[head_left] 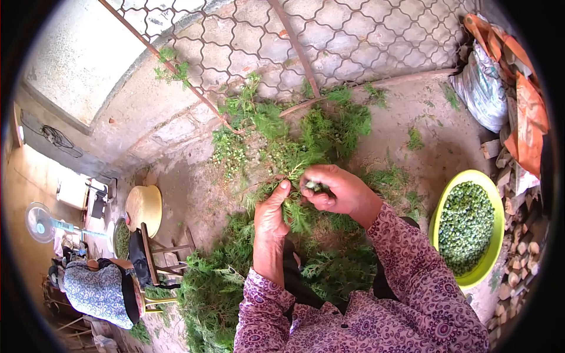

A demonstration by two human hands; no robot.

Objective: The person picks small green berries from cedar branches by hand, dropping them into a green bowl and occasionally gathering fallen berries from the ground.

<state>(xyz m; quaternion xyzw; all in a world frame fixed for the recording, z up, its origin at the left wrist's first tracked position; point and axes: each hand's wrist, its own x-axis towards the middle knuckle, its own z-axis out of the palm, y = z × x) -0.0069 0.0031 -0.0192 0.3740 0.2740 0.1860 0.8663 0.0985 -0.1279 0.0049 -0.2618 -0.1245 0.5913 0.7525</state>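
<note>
My left hand (271,220) is closed on a leafy evergreen sprig (297,209), its thumb pointing up along the stem. Close against it, my right hand (341,191) is curled, with thumb and forefinger at the top of the same sprig. Small pale green cones (316,186) show inside the right hand's bent fingers. Below and beyond both hands lie heaps of cut green branches (220,288), and some on the far side carry clusters of small cones (229,154).
A yellow-green basin (436,226) full of green cones stands at the right, beside stacked firewood (521,265) and a white sack (481,91). A wire mesh panel (353,41) leans at the back. Another person (100,291) sits at left near a tan basin (144,210).
</note>
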